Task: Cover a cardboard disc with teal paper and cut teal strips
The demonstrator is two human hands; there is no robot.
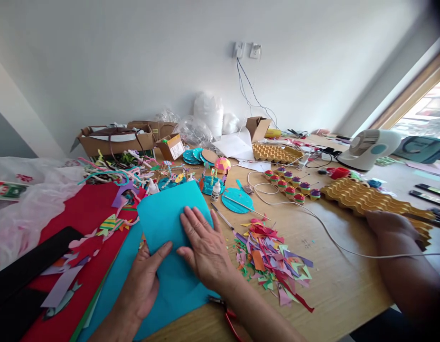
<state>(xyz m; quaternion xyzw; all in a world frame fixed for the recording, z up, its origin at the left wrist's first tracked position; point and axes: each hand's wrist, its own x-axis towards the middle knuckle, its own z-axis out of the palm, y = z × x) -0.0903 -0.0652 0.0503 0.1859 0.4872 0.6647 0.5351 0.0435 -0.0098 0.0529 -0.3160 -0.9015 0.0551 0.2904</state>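
A blue paper sheet, raised at its far end, lies between my hands over a larger blue sheet. My left hand grips its lower left edge, thumb on top and fingers hidden beneath. Flat on its right side rests my right hand, fingers stretched out. Colourful paper scraps are heaped to the right of my right hand. Red-handled pliers lie partly under my right forearm. Beyond the sheet stand a small white bottle and a round blue disc.
Another person's hand touches an egg-carton tray at the right. A white cable crosses the table. Red paper and black strips lie left. Boxes and a white fan stand farther back.
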